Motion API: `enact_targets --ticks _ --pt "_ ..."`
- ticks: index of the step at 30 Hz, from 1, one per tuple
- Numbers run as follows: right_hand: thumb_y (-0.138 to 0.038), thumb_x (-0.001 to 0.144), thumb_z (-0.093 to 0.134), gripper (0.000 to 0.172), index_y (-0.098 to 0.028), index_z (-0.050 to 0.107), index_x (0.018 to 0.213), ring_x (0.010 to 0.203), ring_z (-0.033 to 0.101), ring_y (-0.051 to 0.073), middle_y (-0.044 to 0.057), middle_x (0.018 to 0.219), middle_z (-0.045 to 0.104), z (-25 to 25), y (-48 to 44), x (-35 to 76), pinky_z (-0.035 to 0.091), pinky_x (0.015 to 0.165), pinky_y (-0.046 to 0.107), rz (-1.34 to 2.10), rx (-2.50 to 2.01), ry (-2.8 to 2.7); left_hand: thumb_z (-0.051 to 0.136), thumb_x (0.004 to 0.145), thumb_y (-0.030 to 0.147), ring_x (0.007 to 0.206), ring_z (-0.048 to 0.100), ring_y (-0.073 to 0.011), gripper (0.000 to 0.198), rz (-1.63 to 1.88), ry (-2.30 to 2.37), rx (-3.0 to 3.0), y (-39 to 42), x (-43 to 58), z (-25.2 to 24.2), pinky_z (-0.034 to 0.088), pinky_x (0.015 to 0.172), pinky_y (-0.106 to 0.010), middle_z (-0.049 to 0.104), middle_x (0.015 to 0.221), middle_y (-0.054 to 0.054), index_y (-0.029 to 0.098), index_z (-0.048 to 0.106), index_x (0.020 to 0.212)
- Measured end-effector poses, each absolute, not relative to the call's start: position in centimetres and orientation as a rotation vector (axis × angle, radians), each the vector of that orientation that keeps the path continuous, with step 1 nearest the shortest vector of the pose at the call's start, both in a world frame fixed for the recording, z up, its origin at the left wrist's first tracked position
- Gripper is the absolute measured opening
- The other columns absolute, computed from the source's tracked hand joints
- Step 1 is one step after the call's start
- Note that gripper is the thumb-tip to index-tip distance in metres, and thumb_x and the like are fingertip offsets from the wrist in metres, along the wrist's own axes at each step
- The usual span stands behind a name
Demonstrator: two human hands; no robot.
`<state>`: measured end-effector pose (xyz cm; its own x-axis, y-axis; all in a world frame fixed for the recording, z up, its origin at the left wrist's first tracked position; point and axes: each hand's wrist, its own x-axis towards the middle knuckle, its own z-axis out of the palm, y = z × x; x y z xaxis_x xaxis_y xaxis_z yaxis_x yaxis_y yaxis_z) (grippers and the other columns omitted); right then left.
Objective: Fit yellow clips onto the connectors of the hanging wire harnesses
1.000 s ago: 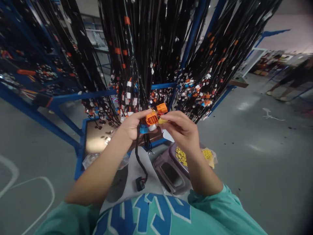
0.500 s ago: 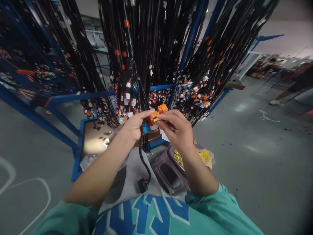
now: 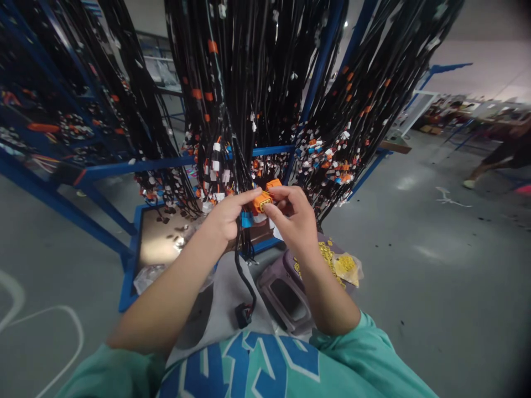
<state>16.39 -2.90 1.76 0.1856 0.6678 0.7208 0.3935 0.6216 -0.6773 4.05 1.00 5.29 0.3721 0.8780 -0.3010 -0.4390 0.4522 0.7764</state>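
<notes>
My left hand (image 3: 227, 216) grips an orange wire connector (image 3: 260, 200) in front of the hanging harnesses, its index finger stretched along the top. Yellow shows in the connector's open face, which points towards my right hand (image 3: 295, 216). The right thumb presses at that face while the bent index finger is near the back of the connector. Just behind it is a second orange connector (image 3: 274, 183). A blue connector (image 3: 247, 219) hangs below my left fingers, with a pale one beside it. A black cable with a black connector (image 3: 243, 315) at its end dangles over my lap.
Black wire harnesses (image 3: 249, 72) with many small connectors hang from a blue metal rack (image 3: 157, 163). Low at my right, a purple-grey plastic stool (image 3: 271, 282) carries loose yellow pieces (image 3: 326, 254) and a bag of them (image 3: 347, 265). Another person's leg (image 3: 485, 168) shows at far right.
My right thumb has moved to the connector's face, where a yellow piece was held between the fingertips before. The connector's face is now more exposed. The view has shifted slightly.
</notes>
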Motion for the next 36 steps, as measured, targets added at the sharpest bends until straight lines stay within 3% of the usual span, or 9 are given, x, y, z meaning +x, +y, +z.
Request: enact_targets --ticks 9,16,23,26,29,33,36 --pt "-0.023 0.072 0.065 0.007 -0.021 0.066 0.079 0.083 0.058 0.015 0.001 0.082 0.062 0.8 -1.9 16.5 0.046 0.077 0.032 0.496 -0.831 -1.348 0.062 0.077 0.010 0.040 0.053 -0.0104 0.018 1.008 0.826 0.772 0.7 4.4 4.9 0.048 0.042 -0.023 0.057 0.047 -0.002 0.010 0.059 0.059" --pt "-0.026 0.069 0.067 0.019 -0.019 0.063 0.086 0.066 0.054 0.010 0.000 0.085 0.062 1.4 -2.3 16.7 0.044 0.061 0.026 0.767 -0.882 -1.388 0.055 0.082 0.011 0.041 0.056 -0.0120 0.020 0.929 0.848 0.708 0.8 4.2 5.0 0.050 0.043 -0.025 0.060 0.051 -0.004 0.008 0.062 0.064" --pt "-0.026 0.064 0.072 0.019 -0.021 0.068 0.082 0.075 0.057 0.012 0.000 0.084 0.063 -0.2 -1.1 16.6 0.045 0.065 0.027 0.692 -0.797 -1.262 0.067 0.072 0.010 0.042 0.057 -0.0111 0.009 1.041 0.800 0.799 1.2 4.3 4.0 0.050 0.044 -0.022 0.060 0.052 -0.002 0.010 0.062 0.064" --pt "-0.028 0.063 0.073 0.022 -0.022 0.067 0.083 0.067 0.056 0.010 -0.001 0.084 0.065 -0.4 -0.7 17.2 0.045 0.057 0.024 0.803 -0.764 -1.228 0.062 0.078 0.018 0.048 0.061 -0.0147 0.010 0.933 0.777 0.755 1.4 3.6 4.0 0.055 0.050 -0.028 0.064 0.057 -0.004 0.012 0.063 0.071" --pt "-0.028 0.063 0.072 0.021 -0.020 0.066 0.082 0.058 0.051 0.007 -0.001 0.082 0.066 -0.3 -0.3 18.2 0.040 0.048 0.021 0.837 -0.767 -1.202 0.054 0.080 0.017 0.060 0.067 -0.0197 0.011 0.853 0.717 0.737 1.4 2.5 4.3 0.059 0.064 -0.042 0.070 0.067 -0.008 0.011 0.064 0.078" --pt "-0.029 0.071 0.066 0.018 -0.020 0.066 0.087 0.056 0.049 0.007 -0.001 0.078 0.064 -0.4 -0.2 19.2 0.040 0.047 0.021 0.702 -0.866 -1.267 0.048 0.064 0.003 0.073 0.069 -0.0232 0.028 0.779 0.530 0.726 1.4 1.7 4.2 0.051 0.086 -0.056 0.071 0.072 -0.010 0.007 0.064 0.086" --pt "-0.025 0.078 0.059 0.012 -0.021 0.065 0.087 0.065 0.053 0.010 0.000 0.084 0.063 -0.3 -1.1 19.0 0.046 0.057 0.025 0.328 -0.964 -1.308 0.046 0.054 0.001 0.076 0.068 -0.0232 0.040 0.772 0.438 0.721 1.5 1.8 3.7 0.048 0.091 -0.056 0.071 0.075 -0.011 0.005 0.064 0.089"
